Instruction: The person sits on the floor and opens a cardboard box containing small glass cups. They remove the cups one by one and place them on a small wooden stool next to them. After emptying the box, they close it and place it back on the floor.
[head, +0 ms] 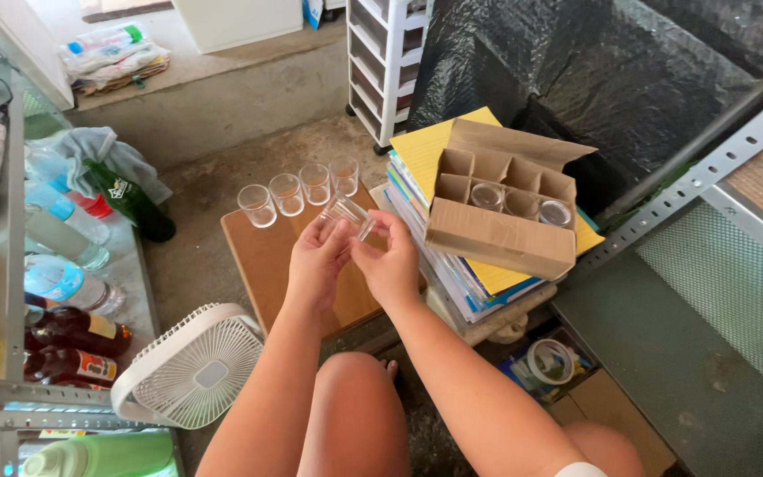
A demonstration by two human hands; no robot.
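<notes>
Both of my hands hold one small clear glass (349,214) tilted on its side above a low wooden board (267,261). My left hand (318,261) grips its base end and my right hand (390,263) pinches its mouth end. Several more clear glasses (298,193) stand upright in a row at the board's far edge. To the right, an open cardboard box (496,237) with divider cells rests on a stack of books (452,274); three cells hold glasses (487,196).
A white table fan (194,367) lies by my left knee. A metal shelf (11,265) at left carries bottles, with a green bottle (130,201) beside it. A white drawer unit (381,62) stands behind. A tape roll (551,360) sits low at right.
</notes>
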